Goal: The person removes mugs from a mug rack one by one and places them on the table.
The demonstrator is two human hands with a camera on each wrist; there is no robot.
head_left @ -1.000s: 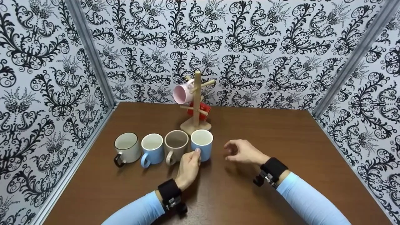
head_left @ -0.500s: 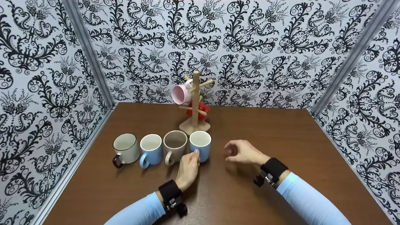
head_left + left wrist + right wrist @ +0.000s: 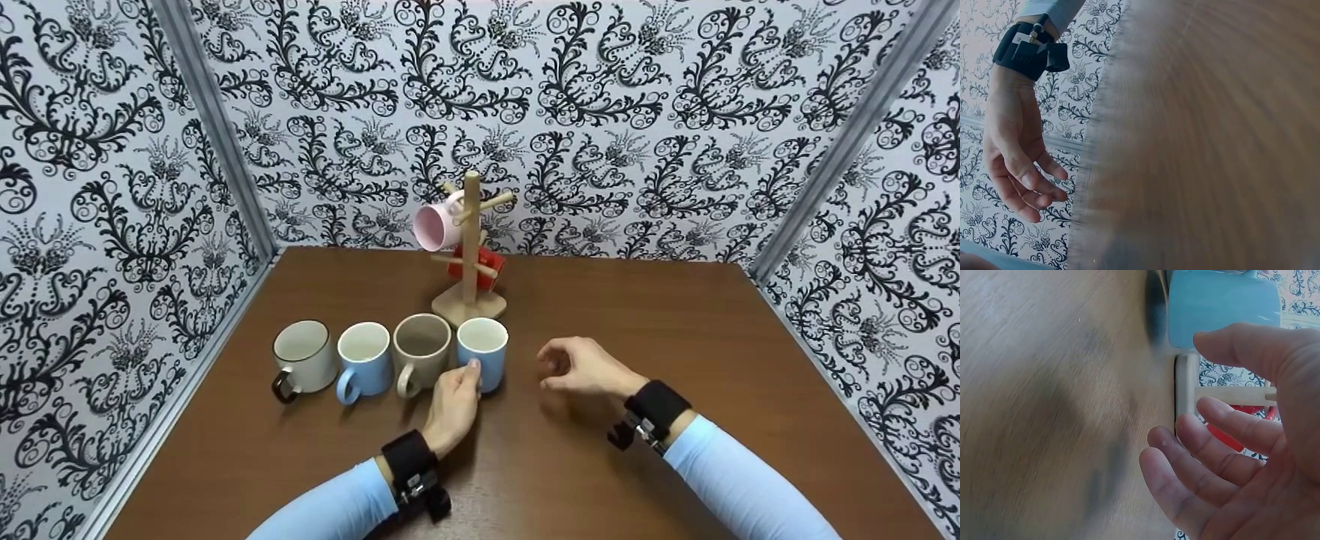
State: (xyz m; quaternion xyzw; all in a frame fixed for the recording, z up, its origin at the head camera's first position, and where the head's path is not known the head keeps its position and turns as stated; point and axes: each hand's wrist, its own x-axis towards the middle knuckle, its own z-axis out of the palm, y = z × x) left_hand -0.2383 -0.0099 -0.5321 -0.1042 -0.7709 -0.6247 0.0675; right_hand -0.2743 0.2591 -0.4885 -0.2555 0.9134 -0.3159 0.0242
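Note:
My left hand [image 3: 453, 409] grips the rightmost light blue mug [image 3: 491, 366] at its near left side, thumb uppermost; the mug's handle is hidden by the hand. The mug stands upright, with a pale inside. To its right, my right hand [image 3: 589, 364] hovers over the table with loosely curled fingers and nothing in them. In the right wrist view, those fingers [image 3: 1207, 453] are spread, and the blue mug [image 3: 1221, 306] is beyond the thumb. The left wrist view shows the right hand [image 3: 1019, 152] from its palm side.
A brown mug [image 3: 422, 349], another light blue mug [image 3: 369, 369] and a white mug with black handle [image 3: 306, 360] line up on the left. Behind stands a wooden mug tree [image 3: 470, 255] bearing a pink mug [image 3: 436, 226] and a red mug [image 3: 487, 264]. Patterned walls enclose the brown table [image 3: 637, 300].
The gripped blue mug has shifted very slightly toward me, away from the mug tree. The view has moved a little; my right hand stays in place.

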